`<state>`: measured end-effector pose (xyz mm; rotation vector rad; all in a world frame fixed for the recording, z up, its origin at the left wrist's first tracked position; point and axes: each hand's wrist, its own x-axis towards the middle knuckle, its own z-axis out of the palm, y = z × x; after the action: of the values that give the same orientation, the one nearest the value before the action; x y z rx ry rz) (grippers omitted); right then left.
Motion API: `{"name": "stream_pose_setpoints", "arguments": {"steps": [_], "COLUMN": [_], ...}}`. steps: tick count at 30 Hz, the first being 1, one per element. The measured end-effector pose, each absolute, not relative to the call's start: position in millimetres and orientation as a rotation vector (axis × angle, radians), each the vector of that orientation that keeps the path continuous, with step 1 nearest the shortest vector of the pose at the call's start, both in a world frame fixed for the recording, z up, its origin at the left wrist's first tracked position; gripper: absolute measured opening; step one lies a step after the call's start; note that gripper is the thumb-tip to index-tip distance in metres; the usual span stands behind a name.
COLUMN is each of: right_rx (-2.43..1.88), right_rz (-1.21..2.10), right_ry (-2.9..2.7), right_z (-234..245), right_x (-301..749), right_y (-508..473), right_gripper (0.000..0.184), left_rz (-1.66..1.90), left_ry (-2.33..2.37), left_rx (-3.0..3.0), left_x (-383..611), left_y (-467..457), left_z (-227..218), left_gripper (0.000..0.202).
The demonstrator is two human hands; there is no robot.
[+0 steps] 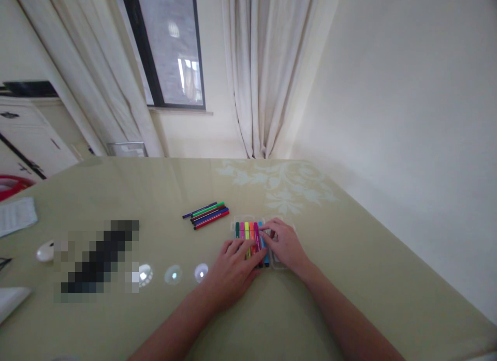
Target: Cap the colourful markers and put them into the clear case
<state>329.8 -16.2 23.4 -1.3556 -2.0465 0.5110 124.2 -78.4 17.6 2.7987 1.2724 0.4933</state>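
A clear plastic case (pixel 280 267) lies unfolded on the table, with several colored markers (pixel 247 230) side by side in its left half. My left hand (pixel 234 268) rests over the lower part of this row, fingers stretched out across the markers and covering much of them. At the row's right end lies a light blue marker (pixel 266 256). My right hand (pixel 286 243) has its thumb and forefinger closed at that marker's upper end, and its palm is over the case's right half. Beyond the left hand, several loose markers (pixel 209 216) form a small pile.
The glossy table (pixel 186 319) reaches a wall on the right and curtains (pixel 256 76) at the back. Over on the left are a white rounded object (pixel 45 251), a pixelated dark long shape (pixel 101 257) and a paper-like packet (pixel 17 216). Round light reflections show on the tabletop.
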Motion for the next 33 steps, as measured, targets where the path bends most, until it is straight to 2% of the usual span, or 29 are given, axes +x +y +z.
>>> {"name": "stream_pose_setpoints", "arguments": {"steps": [12,25,30,33], "right_rx": [-1.352,-1.318,-1.309,-1.339], "right_rz": [0.468,0.521,0.516,0.471], "right_ry": [-2.033,-2.034,-2.035,-2.032], "right_z": [22.3,17.0,20.0,22.1], "right_x": [332.7,333.9,334.6,335.7], "right_y": [-14.7,-12.2,-12.8,-13.3], "right_gripper": [0.031,0.027,0.025,0.028], "left_rz": [0.469,0.460,0.631,0.806], "left_ry": [1.279,1.283,1.230,1.561], "left_rx": [2.791,2.774,2.661,2.490], "left_x": [124.7,126.7,114.1,92.7], "left_y": [-79.1,-80.2,-68.2,-52.3], "left_z": [17.7,18.2,21.1,21.7], "left_gripper": [0.047,0.042,0.038,0.030]}}
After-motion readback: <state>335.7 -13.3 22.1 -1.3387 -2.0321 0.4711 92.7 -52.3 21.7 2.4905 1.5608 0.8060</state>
